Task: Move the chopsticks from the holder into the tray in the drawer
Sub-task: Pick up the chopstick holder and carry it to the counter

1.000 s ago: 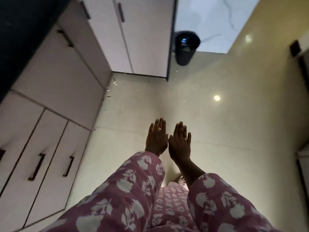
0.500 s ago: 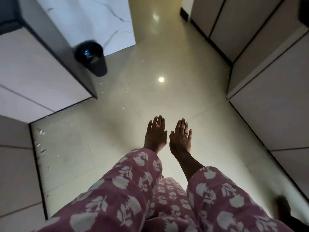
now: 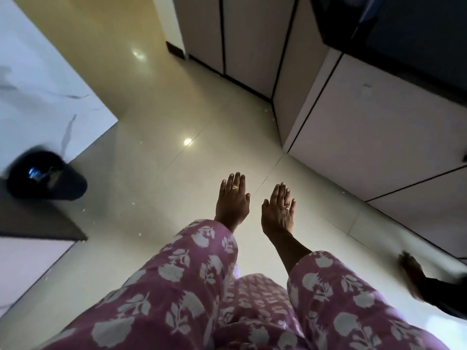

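Two flat, empty hands, left hand and right hand; two rings, one per hand; one black bin; two patterned sleeves.

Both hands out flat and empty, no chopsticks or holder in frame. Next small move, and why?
Probably look up at the counter at upper right. The left hand and right hand are held flat and open over the floor, holding nothing. No chopsticks, holder or open drawer shows, only closed cabinet fronts, so the holder must be found first.
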### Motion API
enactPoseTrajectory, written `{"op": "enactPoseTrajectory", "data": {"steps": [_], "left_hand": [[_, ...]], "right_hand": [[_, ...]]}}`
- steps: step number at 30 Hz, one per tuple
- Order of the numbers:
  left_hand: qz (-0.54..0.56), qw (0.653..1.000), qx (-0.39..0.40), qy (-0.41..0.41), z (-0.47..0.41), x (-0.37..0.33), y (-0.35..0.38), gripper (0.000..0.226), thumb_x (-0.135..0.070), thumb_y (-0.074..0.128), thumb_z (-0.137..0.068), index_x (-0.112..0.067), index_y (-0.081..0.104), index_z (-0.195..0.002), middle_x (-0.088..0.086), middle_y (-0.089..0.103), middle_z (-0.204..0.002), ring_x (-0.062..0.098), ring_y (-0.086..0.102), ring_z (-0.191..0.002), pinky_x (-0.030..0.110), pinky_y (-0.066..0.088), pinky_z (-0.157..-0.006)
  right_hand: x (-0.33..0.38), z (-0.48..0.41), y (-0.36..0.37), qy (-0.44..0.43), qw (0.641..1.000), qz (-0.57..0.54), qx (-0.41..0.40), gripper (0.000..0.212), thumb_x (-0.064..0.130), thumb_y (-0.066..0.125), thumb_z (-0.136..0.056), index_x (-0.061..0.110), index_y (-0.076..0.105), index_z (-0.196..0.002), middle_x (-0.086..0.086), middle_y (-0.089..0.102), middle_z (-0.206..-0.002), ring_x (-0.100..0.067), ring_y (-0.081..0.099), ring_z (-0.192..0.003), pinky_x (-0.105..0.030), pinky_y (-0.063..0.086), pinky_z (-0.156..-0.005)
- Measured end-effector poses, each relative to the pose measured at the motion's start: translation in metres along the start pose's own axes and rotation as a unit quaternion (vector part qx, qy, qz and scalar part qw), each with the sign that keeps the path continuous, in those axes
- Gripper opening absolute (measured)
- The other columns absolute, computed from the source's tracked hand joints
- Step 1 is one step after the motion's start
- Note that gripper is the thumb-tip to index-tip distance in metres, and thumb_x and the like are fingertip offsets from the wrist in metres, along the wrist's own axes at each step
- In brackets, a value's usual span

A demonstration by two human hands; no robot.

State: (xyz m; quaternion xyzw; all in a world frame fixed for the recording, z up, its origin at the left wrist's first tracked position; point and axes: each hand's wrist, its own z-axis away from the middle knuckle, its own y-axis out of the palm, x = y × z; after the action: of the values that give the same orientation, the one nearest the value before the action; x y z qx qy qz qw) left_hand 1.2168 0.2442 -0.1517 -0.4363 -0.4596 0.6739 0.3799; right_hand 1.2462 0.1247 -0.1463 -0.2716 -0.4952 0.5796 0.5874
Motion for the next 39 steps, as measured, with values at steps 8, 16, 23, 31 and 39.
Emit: {"op": "enactPoseTrajectory", "data": {"steps": [8, 16, 23, 31, 39], "left_hand": [[0.022, 0.997, -0.003, 0.071, -0.123, -0.027, -0.028, 0.056, -0.025, 0.032, -0.100, -0.001, 0.018, -0.149, 0.017, 0.020, -0.156, 0.030, 0.015, -0.146, 0.040, 0.007, -0.118], [0.041, 0.994, -0.049, 0.085, -0.264, -0.082, -0.069, 0.055, -0.026, 0.036, -0.100, -0.002, 0.022, -0.147, 0.017, 0.027, -0.153, 0.029, 0.021, -0.144, 0.040, 0.015, -0.117], [0.103, 0.988, -0.102, 0.053, -0.373, -0.139, -0.109, 0.054, -0.024, 0.037, -0.100, -0.001, 0.023, -0.147, 0.018, 0.028, -0.152, 0.031, 0.024, -0.143, 0.041, 0.018, -0.117], [0.295, 0.946, -0.136, -0.003, -0.491, -0.184, -0.171, 0.055, -0.026, 0.033, -0.102, -0.001, 0.018, -0.148, 0.019, 0.023, -0.154, 0.030, 0.019, -0.144, 0.040, 0.011, -0.117], [0.443, 0.893, -0.077, 0.008, -0.597, -0.219, -0.218, 0.060, -0.038, 0.028, -0.102, -0.007, 0.012, -0.151, 0.013, 0.015, -0.158, 0.027, 0.014, -0.146, 0.037, 0.009, -0.118]], "right_hand": [[0.007, -0.108, -0.064, 0.073, 0.994, -0.057, -0.054, 0.057, 0.026, 0.023, -0.101, 0.008, -0.003, -0.149, -0.007, -0.008, -0.159, -0.020, -0.009, -0.147, -0.038, -0.007, -0.119], [-0.017, -0.231, -0.143, 0.093, 0.985, -0.071, -0.131, 0.059, 0.032, 0.021, -0.101, 0.007, -0.006, -0.148, -0.009, -0.009, -0.159, -0.023, -0.008, -0.147, -0.038, -0.006, -0.118], [-0.021, -0.335, -0.224, 0.068, 0.971, -0.107, -0.202, 0.060, 0.034, 0.019, -0.101, 0.007, -0.006, -0.148, -0.010, -0.010, -0.158, -0.023, -0.009, -0.147, -0.033, -0.012, -0.112], [-0.019, -0.426, -0.302, 0.042, 0.915, -0.289, -0.279, 0.060, 0.035, 0.020, -0.102, 0.007, -0.005, -0.148, -0.009, -0.010, -0.159, -0.023, -0.011, -0.147, -0.036, -0.009, -0.117], [-0.006, -0.494, -0.357, 0.061, 0.813, -0.470, -0.339, 0.065, 0.037, 0.029, -0.101, 0.008, -0.004, -0.149, -0.008, -0.006, -0.159, -0.019, -0.010, -0.147, -0.038, -0.005, -0.121]]}}
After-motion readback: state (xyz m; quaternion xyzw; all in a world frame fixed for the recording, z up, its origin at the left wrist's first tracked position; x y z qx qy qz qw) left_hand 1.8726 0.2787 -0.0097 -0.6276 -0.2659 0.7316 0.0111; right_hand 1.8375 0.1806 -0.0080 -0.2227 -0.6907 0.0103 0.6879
